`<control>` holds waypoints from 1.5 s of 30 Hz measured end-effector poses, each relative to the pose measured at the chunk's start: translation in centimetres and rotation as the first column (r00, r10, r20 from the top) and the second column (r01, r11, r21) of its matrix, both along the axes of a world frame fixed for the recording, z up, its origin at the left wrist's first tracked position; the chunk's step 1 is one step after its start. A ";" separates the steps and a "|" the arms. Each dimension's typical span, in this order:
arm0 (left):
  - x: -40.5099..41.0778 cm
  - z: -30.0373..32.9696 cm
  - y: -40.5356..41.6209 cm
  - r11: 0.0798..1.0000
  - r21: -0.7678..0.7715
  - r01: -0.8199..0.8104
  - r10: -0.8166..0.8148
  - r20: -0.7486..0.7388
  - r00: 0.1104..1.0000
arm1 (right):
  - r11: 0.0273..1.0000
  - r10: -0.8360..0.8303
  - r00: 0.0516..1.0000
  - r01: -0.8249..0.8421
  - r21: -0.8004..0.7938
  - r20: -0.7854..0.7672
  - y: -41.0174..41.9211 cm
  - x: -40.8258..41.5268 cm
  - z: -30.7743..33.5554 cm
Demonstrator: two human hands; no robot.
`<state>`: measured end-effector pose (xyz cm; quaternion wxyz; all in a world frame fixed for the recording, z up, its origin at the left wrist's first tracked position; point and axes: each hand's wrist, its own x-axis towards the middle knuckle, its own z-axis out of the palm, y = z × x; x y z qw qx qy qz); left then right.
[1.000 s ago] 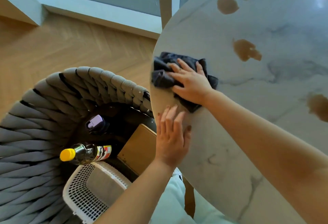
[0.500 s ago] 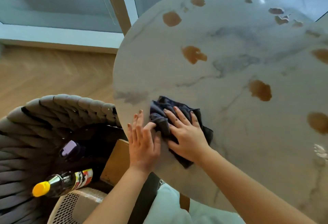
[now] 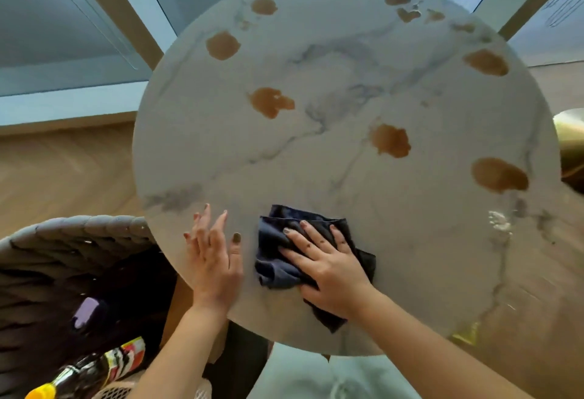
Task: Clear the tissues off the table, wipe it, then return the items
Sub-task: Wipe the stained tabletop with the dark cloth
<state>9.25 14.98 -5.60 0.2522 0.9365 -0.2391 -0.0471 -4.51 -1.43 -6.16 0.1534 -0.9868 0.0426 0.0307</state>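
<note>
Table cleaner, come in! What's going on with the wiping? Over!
Right hand flat on dark cloth, left hand flat on table. Brown spills unwiped. Nothing in the way.

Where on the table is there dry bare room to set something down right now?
Dry marble lies between the left hand, the cloth and the middle stains. The far rim and right side of the table are crowded with brown stains.

The round white marble table [image 3: 316,183] has grey veins and brown blotches. On it lies a dark navy cloth [image 3: 278,259]; beside it, a yellow-capped dark bottle [image 3: 79,376].
</note>
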 end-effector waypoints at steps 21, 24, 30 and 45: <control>-2.2 0.0 -4.6 0.965 0.210 0.155 -0.156 -0.011 0.988 | 0.723 -0.691 0.719 0.686 -0.080 -0.073 -7.9 -10.5 0.7; -4.6 0.8 -8.1 0.954 0.185 0.237 -0.243 0.008 0.970 | 0.767 -0.638 0.764 0.642 0.014 -0.090 -7.7 -6.0 0.3; -8.8 1.5 -13.1 0.937 0.145 0.319 -0.323 0.007 0.946 | 0.918 -0.391 0.914 0.396 -0.027 0.109 -4.7 -14.8 -0.5; -12.1 -0.8 -16.3 0.976 0.186 0.113 -0.122 0.039 0.992 | 0.925 -0.376 0.915 0.380 0.002 0.145 -13.2 -19.5 -0.3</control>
